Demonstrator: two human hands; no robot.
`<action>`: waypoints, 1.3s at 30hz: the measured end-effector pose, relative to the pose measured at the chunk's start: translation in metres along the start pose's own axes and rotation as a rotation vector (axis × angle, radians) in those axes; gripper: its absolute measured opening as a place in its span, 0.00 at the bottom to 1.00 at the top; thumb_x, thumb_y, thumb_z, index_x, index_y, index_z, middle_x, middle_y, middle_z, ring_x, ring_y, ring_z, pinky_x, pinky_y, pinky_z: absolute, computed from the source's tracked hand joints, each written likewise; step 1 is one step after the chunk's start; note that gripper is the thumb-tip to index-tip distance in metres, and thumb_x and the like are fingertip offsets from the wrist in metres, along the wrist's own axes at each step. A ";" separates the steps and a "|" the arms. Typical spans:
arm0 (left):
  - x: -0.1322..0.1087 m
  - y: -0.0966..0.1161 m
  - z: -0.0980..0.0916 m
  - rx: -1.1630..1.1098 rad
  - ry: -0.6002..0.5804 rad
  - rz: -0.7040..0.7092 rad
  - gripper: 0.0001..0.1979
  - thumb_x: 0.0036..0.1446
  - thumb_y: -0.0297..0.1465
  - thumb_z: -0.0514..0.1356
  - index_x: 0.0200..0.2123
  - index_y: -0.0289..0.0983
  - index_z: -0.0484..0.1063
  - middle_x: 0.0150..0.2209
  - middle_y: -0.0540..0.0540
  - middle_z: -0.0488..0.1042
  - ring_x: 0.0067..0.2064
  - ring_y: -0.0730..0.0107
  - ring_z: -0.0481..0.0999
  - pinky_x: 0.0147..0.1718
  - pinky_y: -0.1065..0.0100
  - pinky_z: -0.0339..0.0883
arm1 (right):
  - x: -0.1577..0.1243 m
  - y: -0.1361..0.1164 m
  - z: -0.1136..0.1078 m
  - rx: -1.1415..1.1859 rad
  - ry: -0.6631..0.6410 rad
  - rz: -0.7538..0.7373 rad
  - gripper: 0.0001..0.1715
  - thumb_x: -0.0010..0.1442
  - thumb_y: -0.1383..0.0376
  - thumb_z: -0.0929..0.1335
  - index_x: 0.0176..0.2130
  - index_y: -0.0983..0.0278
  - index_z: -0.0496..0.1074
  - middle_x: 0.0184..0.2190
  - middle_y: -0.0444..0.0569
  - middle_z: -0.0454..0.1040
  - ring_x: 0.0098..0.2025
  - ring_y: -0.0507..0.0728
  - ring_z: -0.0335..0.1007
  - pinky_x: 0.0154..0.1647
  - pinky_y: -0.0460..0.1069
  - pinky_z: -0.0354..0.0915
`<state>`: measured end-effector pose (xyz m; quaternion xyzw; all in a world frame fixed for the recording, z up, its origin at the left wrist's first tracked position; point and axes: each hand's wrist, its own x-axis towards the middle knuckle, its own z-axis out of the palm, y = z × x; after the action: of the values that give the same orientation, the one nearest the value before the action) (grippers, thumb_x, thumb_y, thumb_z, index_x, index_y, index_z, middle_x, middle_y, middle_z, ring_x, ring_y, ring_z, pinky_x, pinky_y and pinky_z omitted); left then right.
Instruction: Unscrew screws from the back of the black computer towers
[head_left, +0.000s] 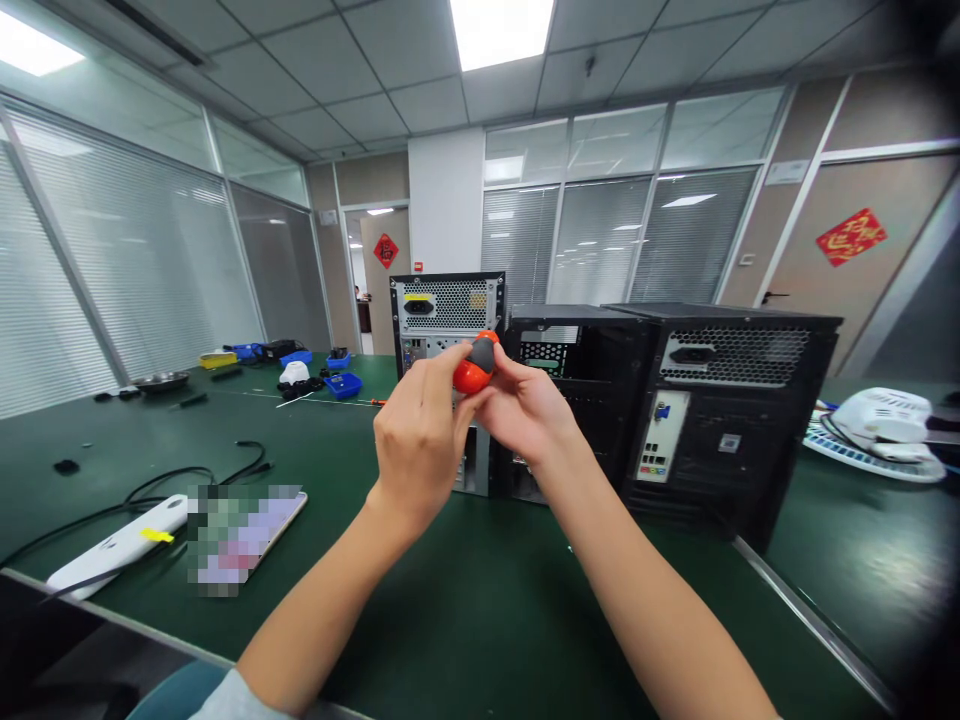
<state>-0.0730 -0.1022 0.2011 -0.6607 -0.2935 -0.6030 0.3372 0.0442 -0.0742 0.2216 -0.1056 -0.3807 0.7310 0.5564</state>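
Two-handed grip on a red-and-grey handle — dead centre of view, short of the leftmost computer case, which sits at 11 o'clock behind it. Left hand, at 8 o'clock of the handle, has fingers curled narrow over it; right hand, at 4, pinches the other side. Middle case and right case are out toward 3. Phone and white power strip lie at 8. Step in hand, my read: handling the handle itself. Contact with the case — can't tell, fingers block it. Next move calls for a steady grip and a clear sightline.
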 end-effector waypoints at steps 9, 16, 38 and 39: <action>0.001 0.001 -0.001 -0.011 -0.024 0.034 0.12 0.58 0.31 0.56 0.46 0.35 0.68 0.38 0.44 0.76 0.38 0.70 0.75 0.39 0.70 0.68 | -0.003 -0.001 -0.001 0.051 -0.004 0.017 0.18 0.64 0.65 0.57 0.33 0.64 0.72 0.30 0.46 0.76 0.30 0.49 0.69 0.25 0.42 0.63; 0.003 -0.001 -0.003 -0.005 -0.033 0.088 0.13 0.56 0.26 0.56 0.47 0.34 0.68 0.40 0.42 0.76 0.41 0.70 0.75 0.42 0.70 0.69 | -0.002 0.001 -0.001 0.053 -0.067 0.018 0.23 0.65 0.65 0.53 0.33 0.64 0.73 0.32 0.47 0.75 0.30 0.48 0.67 0.23 0.41 0.61; 0.007 -0.009 -0.006 -0.042 -0.060 0.166 0.16 0.57 0.19 0.52 0.47 0.33 0.70 0.46 0.41 0.75 0.48 0.69 0.74 0.47 0.67 0.71 | -0.002 0.006 0.000 0.174 0.002 -0.032 0.20 0.65 0.68 0.55 0.31 0.66 0.71 0.24 0.45 0.75 0.25 0.49 0.68 0.28 0.46 0.66; 0.007 -0.010 -0.007 -0.045 -0.064 0.167 0.15 0.57 0.19 0.53 0.47 0.33 0.70 0.46 0.42 0.75 0.49 0.69 0.74 0.47 0.67 0.71 | -0.002 0.007 0.000 0.171 0.007 -0.034 0.19 0.65 0.68 0.56 0.30 0.66 0.71 0.23 0.45 0.75 0.25 0.49 0.68 0.28 0.46 0.66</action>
<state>-0.0838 -0.1020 0.2093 -0.7093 -0.2345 -0.5577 0.3618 0.0401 -0.0768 0.2163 -0.0538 -0.3166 0.7510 0.5770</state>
